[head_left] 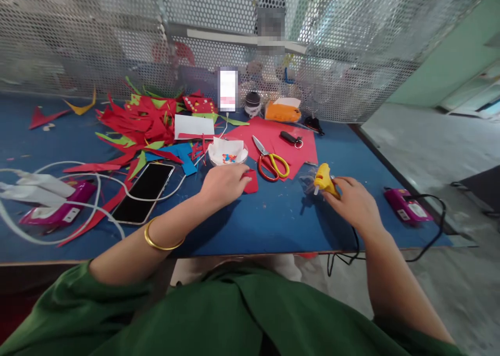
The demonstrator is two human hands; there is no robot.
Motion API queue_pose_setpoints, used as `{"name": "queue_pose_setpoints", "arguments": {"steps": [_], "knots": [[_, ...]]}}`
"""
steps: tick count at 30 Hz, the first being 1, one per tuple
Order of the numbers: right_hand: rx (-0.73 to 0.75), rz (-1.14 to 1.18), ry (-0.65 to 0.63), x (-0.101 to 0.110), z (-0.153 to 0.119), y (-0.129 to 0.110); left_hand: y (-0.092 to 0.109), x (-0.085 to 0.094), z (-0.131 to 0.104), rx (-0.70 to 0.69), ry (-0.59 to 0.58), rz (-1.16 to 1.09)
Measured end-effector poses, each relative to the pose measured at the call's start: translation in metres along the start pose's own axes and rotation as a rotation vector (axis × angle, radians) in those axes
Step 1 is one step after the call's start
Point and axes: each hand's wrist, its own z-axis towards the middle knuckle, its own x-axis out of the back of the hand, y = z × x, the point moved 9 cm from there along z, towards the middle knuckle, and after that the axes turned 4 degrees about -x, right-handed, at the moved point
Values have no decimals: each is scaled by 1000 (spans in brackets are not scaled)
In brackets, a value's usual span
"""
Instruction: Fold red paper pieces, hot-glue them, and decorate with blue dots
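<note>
My right hand (357, 205) is wrapped round a yellow hot glue gun (323, 178), whose pale nozzle points down and to the left above the blue table. With thumb and fingers close together, my left hand (224, 184) grips the left edge of a small red cut piece (252, 181); whether it is felt or foam I cannot tell. Just behind that hand stands a round bowl (211, 155) lined with white paper, with tiny red and blue bits in it. Red-and-yellow-handled scissors (269, 161) lie between my hands, partly on a large red sheet (250, 129).
A phone (144, 193), white cables and a purple power strip (80, 202) occupy the left. Red and green scraps (136, 119) are heaped behind. Another purple strip (408, 206) with a black cord sits right. A perforated metal screen (219, 12) closes off the back.
</note>
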Motion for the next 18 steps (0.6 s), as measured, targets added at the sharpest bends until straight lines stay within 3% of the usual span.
{"name": "queue_pose_setpoints", "arguments": {"steps": [3, 6, 11, 18], "knots": [[8, -3, 58, -1, 1, -2, -5, -11, 7, 66, -75, -85], [0, 10, 82, -4, 2, -2, -12, -16, 12, 125, -70, -188], [30, 50, 114, -6, 3, -5, -12, -19, 14, 107, -56, -292], [9, 97, 168, 7, 0, -7, -17, 18, 7, 205, 248, -851]]}}
